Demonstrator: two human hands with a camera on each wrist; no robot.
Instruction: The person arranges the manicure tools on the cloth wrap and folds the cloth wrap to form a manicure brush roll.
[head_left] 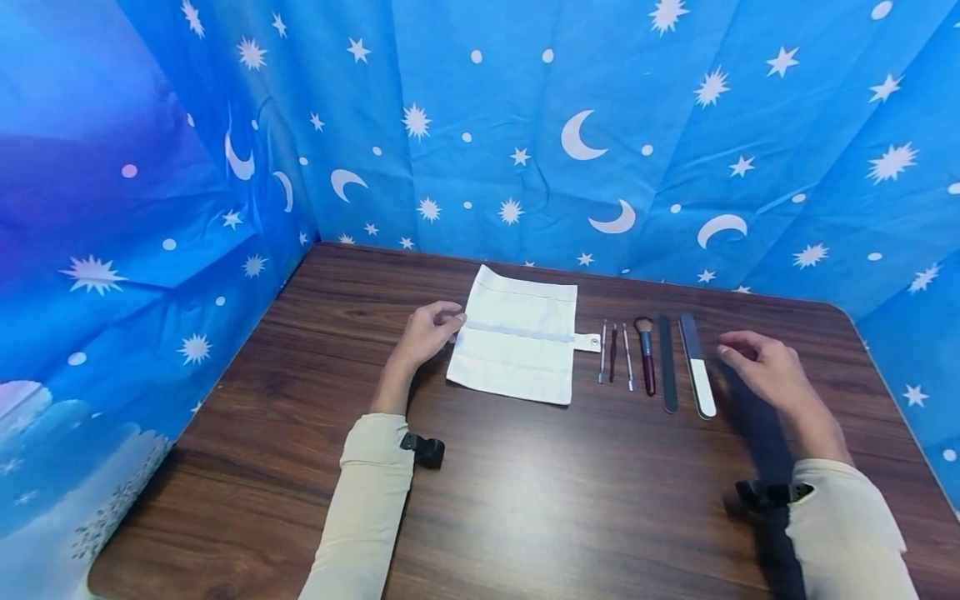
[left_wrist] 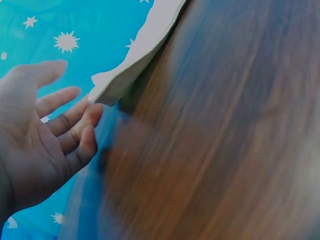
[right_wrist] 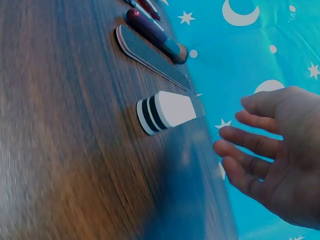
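A white cloth pouch (head_left: 517, 367) lies unfolded on the table, its snap tab (head_left: 588, 342) pointing right. My left hand (head_left: 423, 337) is at the pouch's left edge; in the left wrist view its fingertips touch the lifted cloth edge (left_wrist: 112, 89), with the thumb apart from it. Right of the pouch lie two slim metal tools (head_left: 602, 358), a thin dark red tool (head_left: 613, 354), a makeup brush (head_left: 647, 358), a dark nail file (head_left: 667, 367) and a grey-and-white nail buffer (head_left: 702, 385). My right hand (head_left: 776, 379) hovers right of the buffer, fingers loosely bent, holding nothing.
The dark wood table (head_left: 510, 500) has rounded corners. Blue cloth (head_left: 480, 158) with stars and moons hangs behind it and at both sides. Black wrist bands (head_left: 426, 451) sit over both pale sleeves.
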